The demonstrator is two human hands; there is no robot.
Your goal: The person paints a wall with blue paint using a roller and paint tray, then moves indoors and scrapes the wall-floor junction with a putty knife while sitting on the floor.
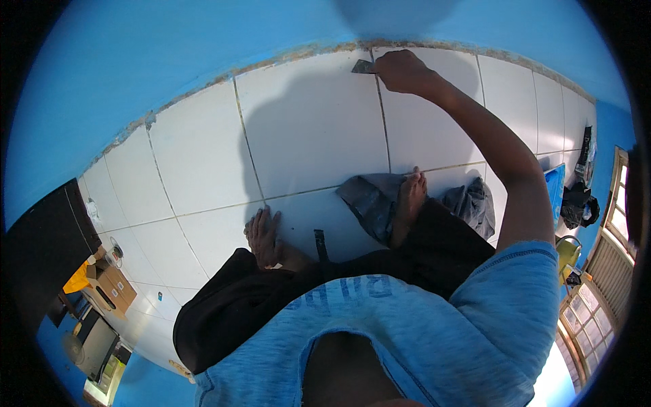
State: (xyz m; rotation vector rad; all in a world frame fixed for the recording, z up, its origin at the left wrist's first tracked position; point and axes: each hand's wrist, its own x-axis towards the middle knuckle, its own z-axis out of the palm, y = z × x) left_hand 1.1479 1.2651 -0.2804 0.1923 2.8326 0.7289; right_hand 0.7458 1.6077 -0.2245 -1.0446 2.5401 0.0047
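My right hand (403,71) reaches far forward and is closed on a scraper (363,66). Its flat, dark blade points left, close to the grout line (381,108) between two white floor tiles (312,122) and just short of the blue wall (203,41). The scraper's handle is hidden in my fingers. No part of my left hand can be made out. My bare feet rest on the tiles, the left foot (263,234) apart from the right foot (409,203). Beside the right foot lies a grey cloth (369,197).
A rough, unpainted strip (298,55) runs along the wall's foot. Another dark grey cloth (471,203) lies right of my leg. Further right are a black bag (578,203) and a green chair (568,256). A cardboard box (112,288) stands at the left.
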